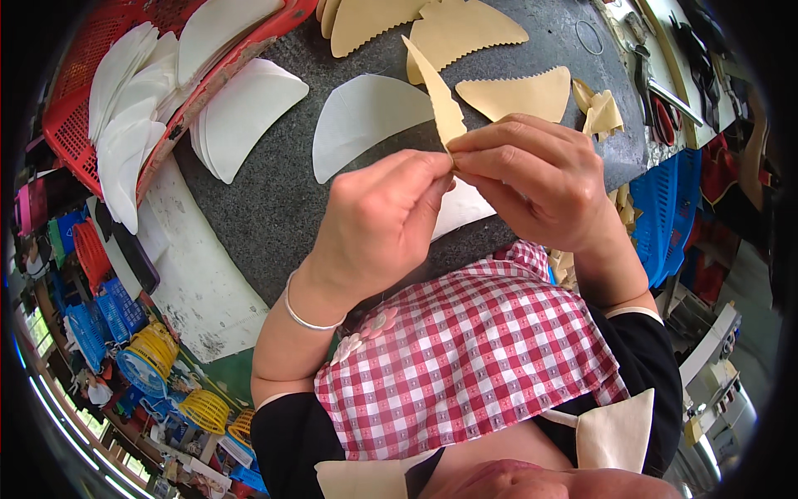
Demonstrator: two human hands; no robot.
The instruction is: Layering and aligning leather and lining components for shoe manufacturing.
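Observation:
Both hands meet above the dark table, pinching one tan, curved sheet piece (434, 87) at its near end. The piece stands up, seen nearly edge-on, with its tip pointing away from me. My left hand (378, 216) is closed, thumb against forefinger. My right hand (536, 179) is closed too, its fingertips touching those of the left; the exact grip point is partly hidden. Beyond the hands lies a white crescent-shaped piece (366, 116). A tan piece with a zigzag edge (524, 94) lies just past my right hand. Another white piece (459, 208) shows below the fingers.
More tan zigzag-edged pieces (470, 35) lie at the far side. At the left a red perforated basket (71, 125) holds white pieces, with a white stack (249, 116) beside it. Crumpled tan scraps (600, 112), scissors (662, 121) and a blue basket (665, 216) are at the right.

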